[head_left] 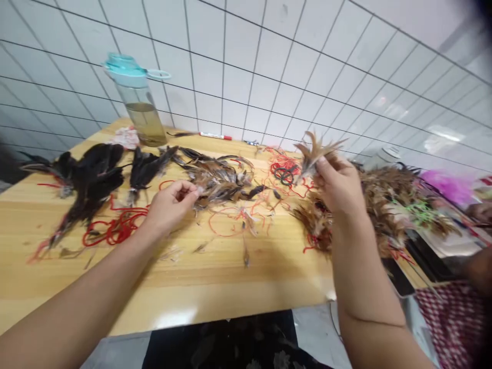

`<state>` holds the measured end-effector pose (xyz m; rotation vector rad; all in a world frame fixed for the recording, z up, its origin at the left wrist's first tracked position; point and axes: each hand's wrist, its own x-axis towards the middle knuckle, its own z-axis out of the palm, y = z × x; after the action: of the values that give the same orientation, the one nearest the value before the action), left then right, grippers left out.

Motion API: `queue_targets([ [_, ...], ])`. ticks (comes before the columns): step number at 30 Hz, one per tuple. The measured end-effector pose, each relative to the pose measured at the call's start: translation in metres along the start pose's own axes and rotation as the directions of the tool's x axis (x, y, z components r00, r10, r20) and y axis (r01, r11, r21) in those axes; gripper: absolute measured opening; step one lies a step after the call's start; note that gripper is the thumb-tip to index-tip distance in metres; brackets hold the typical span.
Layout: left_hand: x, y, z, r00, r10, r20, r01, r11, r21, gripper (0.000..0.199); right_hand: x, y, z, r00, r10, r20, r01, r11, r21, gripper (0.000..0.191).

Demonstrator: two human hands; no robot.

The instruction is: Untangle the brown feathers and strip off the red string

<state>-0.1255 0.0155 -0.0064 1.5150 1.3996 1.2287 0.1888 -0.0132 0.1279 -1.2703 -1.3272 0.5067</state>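
My right hand is raised above the table and pinches a small tuft of brown feathers between fingers and thumb. My left hand is curled just left of a mixed heap of brown and black feathers, its fingertips together. Anything between them is too small to tell. Long black feathers lie at the left of the wooden table. Tangled red thread runs beside them, and black-handled scissors sit in more thread. A large brown feather heap lies under and beyond my right hand.
A water bottle with a teal lid and a red-and-white marker stand by the white tiled wall. Pink feathers lie far right, where another person's hand shows. A red checked cloth hangs below.
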Motion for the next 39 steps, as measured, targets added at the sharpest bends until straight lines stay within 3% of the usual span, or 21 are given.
queue_targets([
  [3,-0.002,0.005,0.0,1.0,-0.024,0.015,0.024,0.999,0.03,0.027,-0.015,-0.02,-0.07,0.996,-0.048,0.076,0.073,0.924,-0.375,0.02],
  [5,-0.005,0.009,0.001,0.999,-0.024,0.037,0.021,0.998,0.063,0.025,-0.026,-0.029,-0.114,0.997,0.007,0.073,0.043,0.746,-0.665,0.021],
  [7,-0.007,0.012,0.002,0.998,-0.009,0.067,0.001,0.993,0.121,0.021,-0.038,-0.03,-0.148,0.995,0.079,0.054,-0.001,0.572,-0.82,0.019],
  [9,-0.009,0.013,0.004,0.996,0.002,0.094,-0.02,0.982,0.189,0.018,-0.046,-0.024,-0.167,0.99,0.142,0.023,-0.039,0.42,-0.907,0.018],
  [11,-0.01,0.011,0.006,0.993,0.007,0.118,-0.036,0.969,0.244,0.017,-0.052,-0.011,-0.173,0.977,0.214,0.018,-0.036,0.243,-0.969,0.021],
  [15,-0.009,0.005,0.006,0.989,0.015,0.148,-0.054,0.962,0.266,0.02,-0.059,0.023,-0.162,0.898,0.439,0.038,0.066,-0.049,-0.997,0.023],
  [17,-0.006,0.0,0.005,0.992,0.017,0.128,-0.046,0.974,0.223,0.021,-0.062,0.032,-0.151,0.919,0.394,0.009,0.072,-0.145,-0.987,0.028],
  [19,-0.004,-0.002,0.004,0.995,0.013,0.099,-0.025,0.992,0.124,0.022,-0.064,0.032,-0.138,0.956,0.291,0.029,0.082,-0.171,-0.982,0.032],
  [21,-0.003,0.0,0.005,0.997,-0.004,0.078,0.008,0.999,-0.044,0.025,-0.065,0.027,-0.121,0.978,0.182,0.102,0.124,-0.111,-0.986,0.031],
  [22,-0.005,0.004,0.006,0.997,-0.016,0.078,0.028,0.987,-0.156,0.028,-0.064,0.024,-0.109,0.977,0.147,0.154,0.162,-0.039,-0.986,0.032],
  [25,-0.014,0.023,0.016,0.982,-0.113,0.148,0.165,0.9,-0.403,0.033,-0.06,0.02,-0.063,0.952,0.059,0.301,0.263,0.348,-0.9,0.028],
  [27,-0.022,0.04,0.027,0.959,-0.139,0.245,0.247,0.834,-0.494,0.034,-0.059,0.022,-0.025,0.921,0.02,0.39,0.292,0.628,-0.721,0.028],
  [29,-0.03,0.055,0.04,0.934,-0.132,0.333,0.301,0.793,-0.529,0.035,-0.059,0.028,0.014,0.881,-0.04,0.472,0.303,0.814,-0.496,0.026],
  [32,-0.036,0.066,0.057,0.911,-0.12,0.394,0.341,0.758,-0.556,0.035,-0.062,0.04,0.06,0.846,-0.122,0.519,0.281,0.929,-0.239,0.025],
  [34,-0.037,0.065,0.066,0.915,-0.112,0.387,0.337,0.739,-0.583,0.035,-0.064,0.051,0.078,0.86,-0.124,0.496,0.217,0.967,-0.136,0.022],
  [39,-0.034,0.052,0.081,0.928,-0.15,0.342,0.324,0.777,-0.54,0.031,-0.073,0.078,0.091,0.908,0.018,0.418,-0.021,1.0,0.002,0.02],
])
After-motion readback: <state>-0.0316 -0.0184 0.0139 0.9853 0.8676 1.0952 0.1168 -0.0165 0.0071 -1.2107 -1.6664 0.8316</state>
